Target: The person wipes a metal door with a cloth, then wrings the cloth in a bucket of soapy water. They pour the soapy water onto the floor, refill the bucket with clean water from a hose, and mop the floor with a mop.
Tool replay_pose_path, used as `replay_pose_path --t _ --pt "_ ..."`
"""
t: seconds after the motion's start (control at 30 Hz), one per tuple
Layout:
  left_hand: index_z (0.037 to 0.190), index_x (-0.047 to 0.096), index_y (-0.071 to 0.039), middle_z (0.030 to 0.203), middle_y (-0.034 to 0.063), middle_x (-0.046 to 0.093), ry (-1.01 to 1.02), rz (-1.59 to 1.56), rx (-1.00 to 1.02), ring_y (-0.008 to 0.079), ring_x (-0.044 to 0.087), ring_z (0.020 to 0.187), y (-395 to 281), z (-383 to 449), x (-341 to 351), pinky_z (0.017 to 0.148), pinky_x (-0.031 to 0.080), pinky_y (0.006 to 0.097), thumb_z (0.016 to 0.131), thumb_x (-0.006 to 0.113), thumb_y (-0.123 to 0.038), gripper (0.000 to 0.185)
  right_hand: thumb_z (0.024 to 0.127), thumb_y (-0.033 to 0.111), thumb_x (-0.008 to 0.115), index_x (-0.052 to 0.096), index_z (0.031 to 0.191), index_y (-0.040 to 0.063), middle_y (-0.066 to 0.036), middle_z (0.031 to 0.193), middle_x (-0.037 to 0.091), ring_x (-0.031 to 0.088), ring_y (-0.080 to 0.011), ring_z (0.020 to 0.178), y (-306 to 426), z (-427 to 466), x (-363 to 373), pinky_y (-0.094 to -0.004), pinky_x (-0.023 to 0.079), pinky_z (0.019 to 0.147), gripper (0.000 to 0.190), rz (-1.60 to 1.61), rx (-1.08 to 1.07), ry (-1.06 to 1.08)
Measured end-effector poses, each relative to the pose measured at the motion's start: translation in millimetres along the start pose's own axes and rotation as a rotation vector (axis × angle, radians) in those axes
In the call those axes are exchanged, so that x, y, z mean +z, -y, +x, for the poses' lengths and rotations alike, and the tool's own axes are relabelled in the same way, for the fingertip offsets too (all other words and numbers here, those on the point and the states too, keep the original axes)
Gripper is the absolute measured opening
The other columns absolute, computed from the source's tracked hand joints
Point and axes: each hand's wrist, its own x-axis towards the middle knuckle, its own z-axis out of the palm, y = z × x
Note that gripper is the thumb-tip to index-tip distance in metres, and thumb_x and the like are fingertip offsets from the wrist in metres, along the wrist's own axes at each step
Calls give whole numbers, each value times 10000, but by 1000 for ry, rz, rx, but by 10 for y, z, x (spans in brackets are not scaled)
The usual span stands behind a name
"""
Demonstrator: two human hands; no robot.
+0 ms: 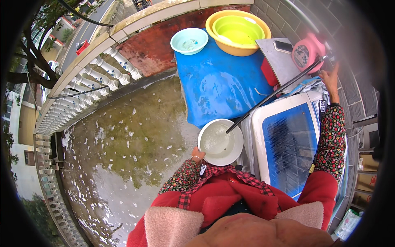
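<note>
My left hand grips the left rim of a white basin, which holds slightly cloudy water and stands close to my apron. A dark hose runs down from a metal tap on the wall, its lower end over the basin. My right hand is raised at the wall just below the tap, fingers apart, with nothing visible in it. Whether a fingertip touches the tap is unclear. Beneath that arm sits a washing machine with a blue see-through lid.
A blue-covered table bears a pale blue basin and a yellow-green basin nested in an orange one. A pink jug and a brush are near the wall. Wet, foam-spotted floor reaches the balustrade.
</note>
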Motion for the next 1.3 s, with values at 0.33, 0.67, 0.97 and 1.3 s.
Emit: replay_pose_path --t 0.33,0.67,0.97,1.3 --pt "1059 521 -12 992 209 612 19 -10 -9 362 597 934 -29 6 -23 805 479 410 643 665 -162 465 836 133 590 -130 1419 130 -223 989 603 654 -254 816 122 -39 34 -303 526 616 927 61 90 46" --pt "1038 526 -6 990 222 610 19 -72 1 370 595 937 224 75 2 811 473 407 638 662 -171 453 835 141 592 -153 1413 124 -196 944 616 650 -228 793 114 -84 102 -265 497 583 943 65 100 75" --pt "1046 526 12 965 202 618 15 12 -23 317 615 885 12 57 -57 771 494 387 636 656 -138 455 832 142 590 -132 1421 131 -197 950 618 648 -234 808 192 -67 97 -282 501 609 932 66 103 69" --pt "1060 532 -23 999 212 611 -1 -23 0 361 597 948 156 100 24 818 474 399 624 680 -182 487 845 141 577 -151 1416 154 -213 987 614 648 -245 838 218 -92 50 -293 512 637 925 86 138 80"
